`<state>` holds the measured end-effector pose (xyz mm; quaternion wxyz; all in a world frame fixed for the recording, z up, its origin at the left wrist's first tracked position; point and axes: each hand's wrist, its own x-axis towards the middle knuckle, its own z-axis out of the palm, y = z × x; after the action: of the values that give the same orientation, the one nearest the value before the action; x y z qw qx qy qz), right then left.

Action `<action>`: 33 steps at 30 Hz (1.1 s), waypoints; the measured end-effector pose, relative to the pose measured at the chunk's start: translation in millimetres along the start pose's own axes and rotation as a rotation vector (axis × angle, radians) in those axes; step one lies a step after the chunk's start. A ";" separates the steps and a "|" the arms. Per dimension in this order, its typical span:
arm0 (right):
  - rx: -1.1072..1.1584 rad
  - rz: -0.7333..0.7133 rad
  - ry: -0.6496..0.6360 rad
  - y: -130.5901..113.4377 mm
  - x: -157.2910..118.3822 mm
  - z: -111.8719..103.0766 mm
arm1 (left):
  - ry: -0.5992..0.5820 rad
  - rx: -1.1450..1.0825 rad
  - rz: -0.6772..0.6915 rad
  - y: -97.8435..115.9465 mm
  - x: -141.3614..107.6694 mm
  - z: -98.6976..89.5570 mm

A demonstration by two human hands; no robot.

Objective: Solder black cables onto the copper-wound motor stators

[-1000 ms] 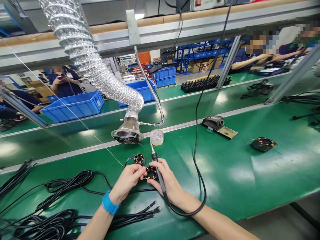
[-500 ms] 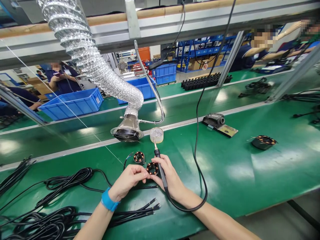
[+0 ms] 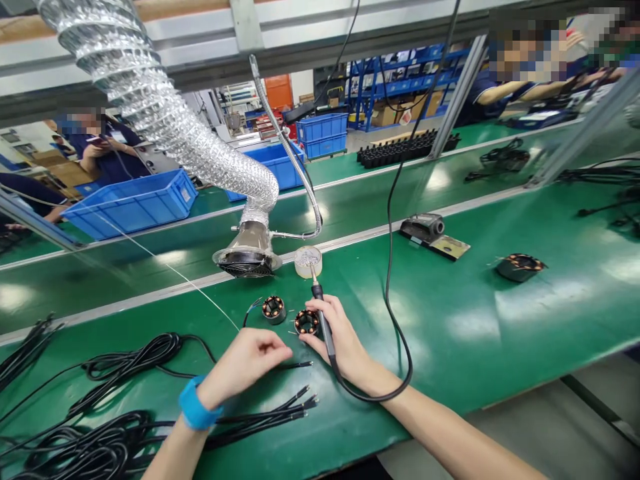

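Note:
My right hand [image 3: 340, 337] is closed around the black handle of a soldering iron [image 3: 325, 327], and its fingers also touch a ring-shaped coil part [image 3: 306, 323] with copper windings. The iron's tip points up at a round pale dish [image 3: 308, 262]. Just left of that coil part, my left hand [image 3: 255, 360] has thumb and fingertips pressed together; whatever may be between them is too small to make out. A second coil part [image 3: 273, 309] with thin wires stands on the green bench behind my left hand.
Black cables [image 3: 125, 367] lie coiled at the left. A fume extractor hood [image 3: 247, 253] hangs behind the coil parts. Farther right are a soldering iron stand [image 3: 430, 233] and another coil part [image 3: 520, 267]. People stand beyond the bench, near blue crates [image 3: 135, 207].
My left hand has moved left, away from the coil part it was touching. My right hand still holds the iron beside that part. The view has shifted slightly.

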<state>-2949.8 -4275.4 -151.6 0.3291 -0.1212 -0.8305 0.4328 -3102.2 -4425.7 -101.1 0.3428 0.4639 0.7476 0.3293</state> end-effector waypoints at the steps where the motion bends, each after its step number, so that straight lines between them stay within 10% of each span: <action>1: -0.003 0.004 0.005 0.3 -0.1 -0.5 | -0.002 0.117 0.054 -1.4 1.1 6.5; 5: -0.010 0.011 0.009 0.2 -1.1 -2.0 | -0.012 0.306 0.224 -2.7 4.4 22.7; 11: -0.013 -0.002 -0.001 -2.2 1.3 -4.5 | -0.181 -0.057 0.080 7.4 -5.9 -9.6; 24: 0.011 -0.068 -0.100 -13.9 14.0 -2.2 | 0.061 -0.569 0.115 -3.3 4.1 -16.4; 33: 0.236 -0.054 0.111 -48.4 16.9 21.9 | 0.101 -0.614 0.073 -6.6 6.5 -10.3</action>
<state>-2972.7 -4310.0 -114.4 0.3978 -0.0829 -0.7572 0.5114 -3115.9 -4423.8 -102.2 0.4174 0.3482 0.6121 0.5743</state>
